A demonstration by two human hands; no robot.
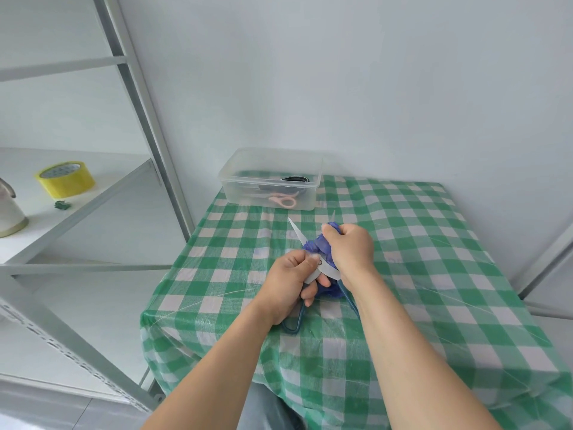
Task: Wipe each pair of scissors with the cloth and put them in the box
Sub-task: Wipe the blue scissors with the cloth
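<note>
Over the middle of the checked table, my left hand (293,282) grips a pair of scissors (296,232) with dark teal handles near the pivot. Its white blades are spread apart and point away from me. My right hand (348,249) holds a bunched blue cloth (313,243) wrapped round the right blade. The cloth hides most of that blade; only its tip shows. A clear plastic box (273,178) stands at the far left corner of the table. Inside it lie a pink-handled pair of scissors (283,200) and a dark pair.
The table with the green-and-white checked cover (418,243) stands against a white wall. A grey metal shelf rack (93,193) rises close on the left. On its shelf are a yellow tape roll (65,180), a small green object and a white jug.
</note>
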